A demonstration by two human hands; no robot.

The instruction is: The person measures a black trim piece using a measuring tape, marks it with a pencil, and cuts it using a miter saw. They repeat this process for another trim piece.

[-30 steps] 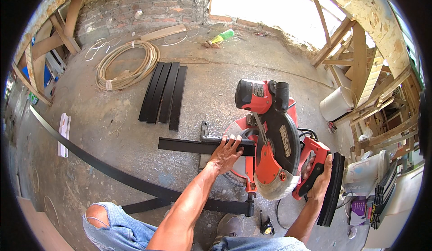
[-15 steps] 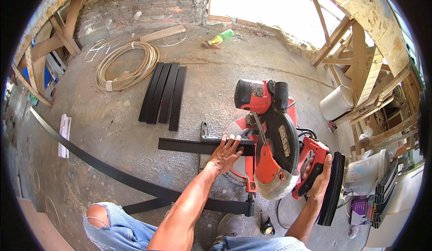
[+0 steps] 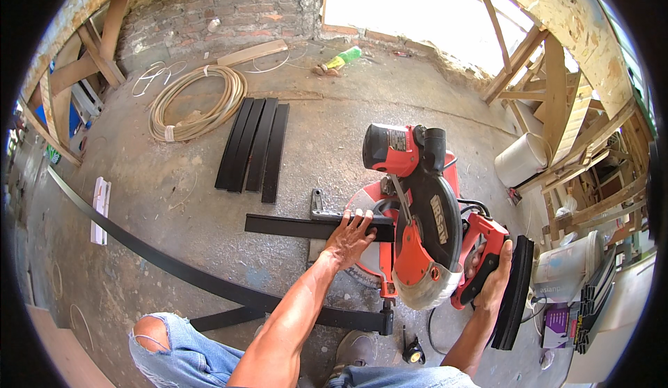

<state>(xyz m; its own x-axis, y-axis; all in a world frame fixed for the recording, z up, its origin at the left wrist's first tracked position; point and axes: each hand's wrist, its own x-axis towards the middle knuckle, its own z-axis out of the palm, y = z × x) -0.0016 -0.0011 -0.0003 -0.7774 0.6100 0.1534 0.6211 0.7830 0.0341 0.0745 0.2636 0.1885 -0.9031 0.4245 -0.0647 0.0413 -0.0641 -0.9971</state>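
Observation:
A red and black miter saw (image 3: 445,228) stands on the floor before me, with its blade guard lowered. My right hand (image 3: 495,277) is closed around its red and black handle (image 3: 485,256). My left hand (image 3: 350,238) lies with spread fingers across a black metal bar (image 3: 289,226), pressing it at the saw's fence. The bar's right end reaches the saw head, which hides the blade's contact with it. In front of the saw, a long black strip (image 3: 202,285) passes beneath my left forearm.
Several cut black bars (image 3: 252,148) lie side by side beyond my left hand. Farther off are a coiled hose (image 3: 158,113) and a green bottle (image 3: 343,56). A bundle of black strips (image 3: 515,294) is right of the handle. White buckets (image 3: 520,160) and wooden framing line the right side.

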